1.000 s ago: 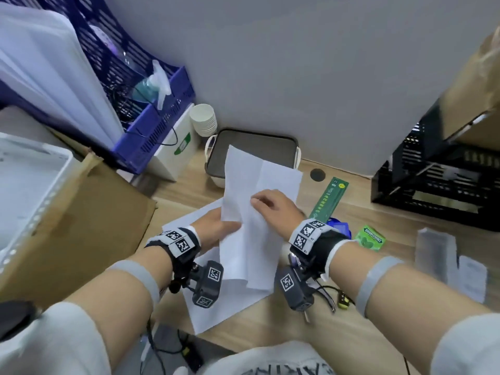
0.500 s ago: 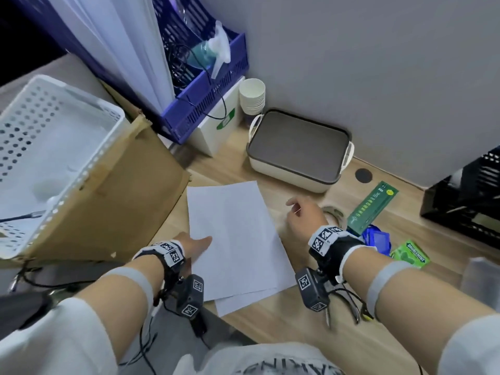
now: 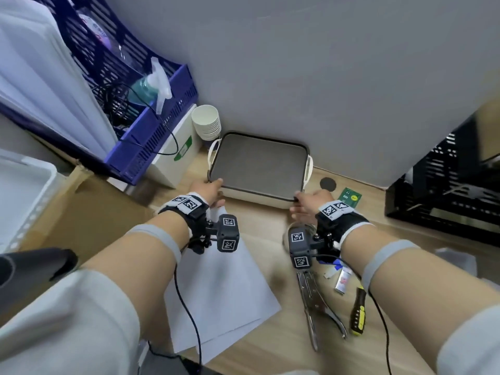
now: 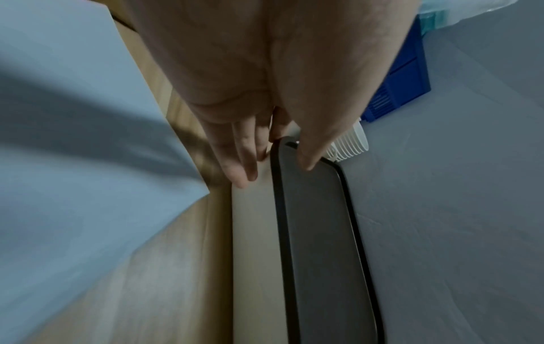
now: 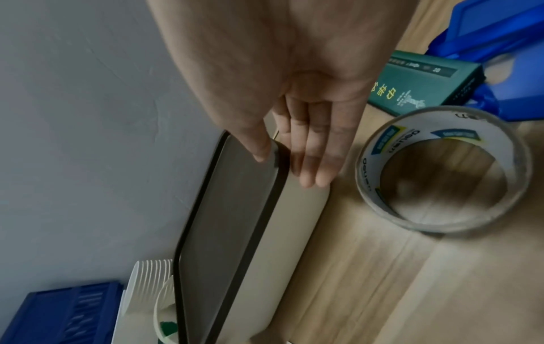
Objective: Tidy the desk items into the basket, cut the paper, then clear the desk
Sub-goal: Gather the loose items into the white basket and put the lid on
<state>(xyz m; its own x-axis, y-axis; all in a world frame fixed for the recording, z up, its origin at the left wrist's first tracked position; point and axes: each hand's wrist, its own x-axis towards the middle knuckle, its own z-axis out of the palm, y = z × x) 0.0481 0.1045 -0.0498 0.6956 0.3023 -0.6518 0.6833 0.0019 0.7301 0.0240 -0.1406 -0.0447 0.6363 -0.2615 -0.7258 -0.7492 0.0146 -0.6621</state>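
A cream basket (image 3: 257, 199) with a dark grey lid (image 3: 257, 163) stands at the back of the desk against the wall. My left hand (image 3: 208, 192) grips the lid's near left corner, thumb on top and fingers against the cream wall (image 4: 253, 232). At the near right corner my right hand (image 3: 308, 204) holds the lid (image 5: 229, 209) the same way. White paper sheets (image 3: 216, 288) lie flat under my left forearm. A tape roll (image 5: 441, 170) sits just right of my right hand.
Locking pliers (image 3: 313, 301), a yellow-handled screwdriver (image 3: 358, 312) and a green box (image 3: 350, 197) lie on the right. Stacked paper cups (image 3: 207, 121) and a blue crate (image 3: 151, 131) stand back left, a black crate (image 3: 446, 190) far right, cardboard (image 3: 81, 212) on the left.
The paper that both hands held up now lies flat on the desk. Both hands have reached forward and taken hold of the lid's near corners.
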